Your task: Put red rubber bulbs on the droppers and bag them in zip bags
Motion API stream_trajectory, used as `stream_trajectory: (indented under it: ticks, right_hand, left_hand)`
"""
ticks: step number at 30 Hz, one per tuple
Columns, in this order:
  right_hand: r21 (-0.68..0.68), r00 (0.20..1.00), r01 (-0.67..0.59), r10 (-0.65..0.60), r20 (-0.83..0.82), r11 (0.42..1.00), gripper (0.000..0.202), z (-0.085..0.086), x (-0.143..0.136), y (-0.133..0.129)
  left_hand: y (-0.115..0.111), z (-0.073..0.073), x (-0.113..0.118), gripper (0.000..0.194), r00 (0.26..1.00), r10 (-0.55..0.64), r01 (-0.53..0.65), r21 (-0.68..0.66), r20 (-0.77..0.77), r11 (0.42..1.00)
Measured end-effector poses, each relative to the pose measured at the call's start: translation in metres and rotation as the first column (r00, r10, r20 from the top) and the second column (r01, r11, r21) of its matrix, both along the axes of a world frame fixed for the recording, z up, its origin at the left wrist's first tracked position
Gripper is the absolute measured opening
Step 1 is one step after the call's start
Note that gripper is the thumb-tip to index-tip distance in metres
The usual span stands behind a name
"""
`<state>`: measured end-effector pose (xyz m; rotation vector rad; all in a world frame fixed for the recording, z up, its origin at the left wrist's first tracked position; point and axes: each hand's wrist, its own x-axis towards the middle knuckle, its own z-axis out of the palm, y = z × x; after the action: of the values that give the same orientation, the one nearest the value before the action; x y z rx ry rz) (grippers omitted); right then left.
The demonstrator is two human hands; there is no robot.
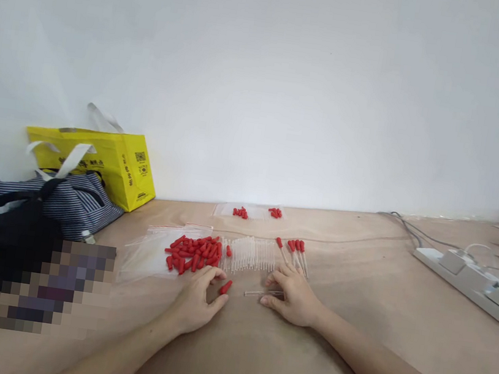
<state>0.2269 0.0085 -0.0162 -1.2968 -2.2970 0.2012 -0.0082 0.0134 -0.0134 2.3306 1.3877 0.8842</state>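
Observation:
My left hand is by the table with its thumb and index finger apart. A red rubber dropper bulb lies at those fingertips, close to the thumb; contact is unclear. My right hand is open too, its thumb and index finger spread on either side of a clear glass dropper tube, which points left toward the bulb. Just beyond the right hand lie several droppers with red bulbs fitted. A row of bare glass tubes stretches between the hands, with one loose bulb on it.
A pile of red bulbs rests on a clear zip bag. Farther back lies another bag with bulbs and tubes. Left are a yellow bag, a striped bag and black fabric. A white power strip sits right.

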Motion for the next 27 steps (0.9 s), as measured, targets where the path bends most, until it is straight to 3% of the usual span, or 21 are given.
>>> stream_trajectory:
  ticks: [5,10,19,27]
  right_hand:
    - [-0.048,0.998,0.065,-0.065,-0.009,0.997,0.010,-0.006,-0.011,0.002]
    - [0.057,0.995,0.095,-0.095,-0.008,0.994,0.007,-0.014,-0.016,0.001]
    - [0.167,0.985,-0.010,0.038,-0.166,0.986,0.016,-0.024,-0.016,0.003]
    - [0.130,0.974,-0.070,0.096,-0.207,0.989,0.017,-0.021,-0.024,0.002]
  left_hand:
    - [-0.001,-0.003,0.006,0.015,0.994,0.032,-0.025,0.069,-0.103,0.997]
    - [0.003,-0.005,0.014,0.017,0.986,0.071,-0.058,0.088,-0.150,0.994]
    - [0.004,-0.008,0.014,0.011,0.989,0.071,-0.058,0.104,-0.132,0.993]
    - [0.000,-0.008,0.017,0.009,0.991,0.053,-0.044,0.072,-0.125,0.996]
